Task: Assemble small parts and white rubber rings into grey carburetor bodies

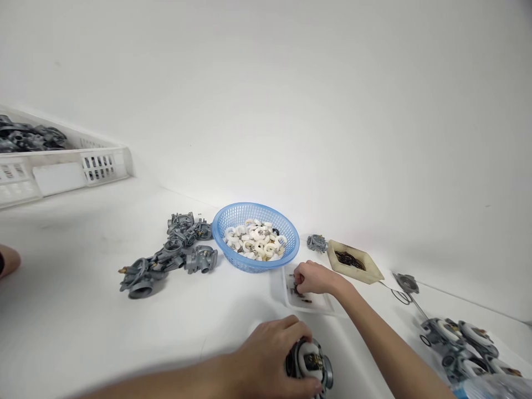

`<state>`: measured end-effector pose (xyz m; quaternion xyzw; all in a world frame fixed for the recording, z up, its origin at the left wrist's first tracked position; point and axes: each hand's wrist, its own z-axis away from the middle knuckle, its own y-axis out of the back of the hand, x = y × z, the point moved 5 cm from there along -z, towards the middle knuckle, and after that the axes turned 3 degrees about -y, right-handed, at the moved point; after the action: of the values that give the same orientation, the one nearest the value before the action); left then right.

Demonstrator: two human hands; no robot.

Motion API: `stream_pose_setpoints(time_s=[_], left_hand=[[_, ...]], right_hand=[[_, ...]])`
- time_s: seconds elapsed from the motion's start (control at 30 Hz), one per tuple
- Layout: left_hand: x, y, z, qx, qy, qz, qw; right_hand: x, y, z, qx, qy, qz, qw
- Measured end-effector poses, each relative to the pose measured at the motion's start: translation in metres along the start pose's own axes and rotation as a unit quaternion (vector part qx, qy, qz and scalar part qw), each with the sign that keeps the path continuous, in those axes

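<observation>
My left hand (272,360) is wrapped round a grey metal carburetor (326,374) with a white plastic float in its open face, near the bottom of the view. Farther out, my right hand (313,277) reaches into a shallow white tray (322,303) that has small dark pins or screws lying in it. Its fingertips are pinched together at the tray floor; what they hold, if anything, is too small to make out. Just behind the tray stands a blue plastic basket (255,267) heaped with white floats (260,238).
Several bare carburetor bodies (172,246) lie left of the basket. A cream tray (376,272) holds dark rubber rings. More carburetors with floats (469,346) sit at the lower right. A white crate (58,177) of parts stands far left; another person's arm (8,260) shows at the left edge.
</observation>
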<state>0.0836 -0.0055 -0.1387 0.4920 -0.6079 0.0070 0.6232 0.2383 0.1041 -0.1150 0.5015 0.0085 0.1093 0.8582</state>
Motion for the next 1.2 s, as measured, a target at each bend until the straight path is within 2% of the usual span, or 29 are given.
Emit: stream_pose_setpoints(time_s=[0.13,0.3,0.43,0.53,0.63,0.73,0.83,0.9,0.97,1.03,1.2], left_hand=[[-0.002,-0.001,0.000,-0.011,0.008,0.004,1.000],[-0.004,-0.003,0.001,-0.022,0.018,0.008,1.000],[-0.005,-0.003,0.000,-0.014,0.012,-0.006,1.000],[-0.004,-0.003,-0.001,-0.009,0.007,-0.012,1.000],[-0.001,-0.002,-0.001,-0.004,0.005,-0.013,1.000],[0.002,-0.001,0.001,0.008,0.003,-0.010,1.000],[0.005,0.000,0.003,0.014,0.000,-0.005,1.000],[0.006,0.000,0.002,0.014,-0.003,0.000,1.000],[0.007,0.000,0.000,0.015,-0.009,0.003,1.000],[0.009,0.002,-0.002,0.016,-0.012,0.001,1.000],[0.014,0.003,-0.006,0.010,0.004,-0.001,1.000]], right_hand=[[0.000,-0.001,-0.003,0.002,0.002,-0.021,1.000],[0.009,0.003,-0.001,0.039,0.017,-0.068,0.997],[0.020,0.007,0.013,0.082,0.048,-0.141,0.985],[0.027,0.005,0.031,0.121,0.066,-0.219,0.966],[0.029,-0.004,0.053,0.165,0.072,-0.303,0.936],[0.026,-0.022,0.080,0.194,0.073,-0.368,0.906],[0.021,-0.047,0.105,0.192,0.081,-0.437,0.875],[0.017,-0.064,0.116,0.178,0.096,-0.513,0.834],[0.014,-0.079,0.121,0.162,0.110,-0.590,0.783],[0.011,-0.089,0.122,0.152,0.115,-0.637,0.747],[0.006,-0.097,0.117,0.174,0.097,-0.698,0.688]])
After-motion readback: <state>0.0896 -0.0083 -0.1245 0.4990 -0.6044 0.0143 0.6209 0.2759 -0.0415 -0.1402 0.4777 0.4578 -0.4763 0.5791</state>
